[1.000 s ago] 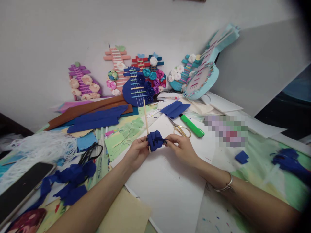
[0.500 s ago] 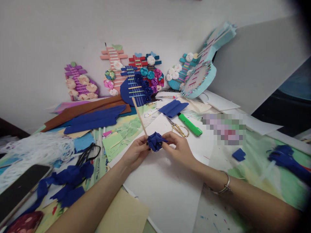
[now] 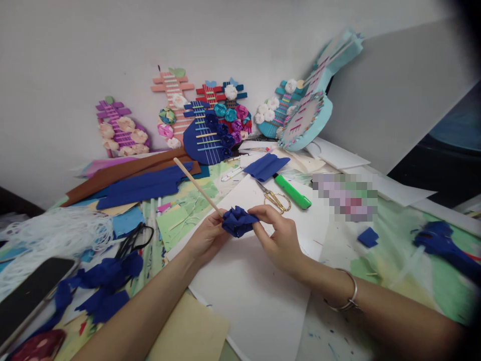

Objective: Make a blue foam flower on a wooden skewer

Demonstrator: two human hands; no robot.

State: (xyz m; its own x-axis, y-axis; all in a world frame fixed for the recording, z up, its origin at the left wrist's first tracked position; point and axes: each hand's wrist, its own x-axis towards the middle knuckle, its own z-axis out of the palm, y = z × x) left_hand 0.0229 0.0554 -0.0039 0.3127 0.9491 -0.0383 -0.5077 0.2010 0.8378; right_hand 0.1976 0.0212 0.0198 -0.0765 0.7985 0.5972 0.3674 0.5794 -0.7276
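Note:
A dark blue crepe-paper flower (image 3: 238, 221) is held between my hands above a white paper sheet (image 3: 259, 291). My left hand (image 3: 208, 233) is closed round the flower's left side and a thin wooden stick (image 3: 195, 183), which slants up and to the left. Its fingertips are partly hidden behind the flower. With thumb and forefinger, my right hand (image 3: 276, 233) pinches a petal edge on the flower's right side. Beyond the hands lie gold-handled scissors (image 3: 276, 200), a green utility knife (image 3: 292, 191) and a folded piece of blue crepe paper (image 3: 266, 167).
Decorated paper guitars (image 3: 205, 135) lean along the wall. White string (image 3: 56, 230), a phone (image 3: 33, 296) and blue paper scraps (image 3: 105, 286) crowd the left. At the right lie a small blue paper square (image 3: 368, 237) and a blue-handled tool (image 3: 443, 245). A yellow sheet (image 3: 191, 326) is near the front.
The stick has tipped further to the left. The flower has turned and shifted slightly left, showing more of its petals. Both hands keep hold of it.

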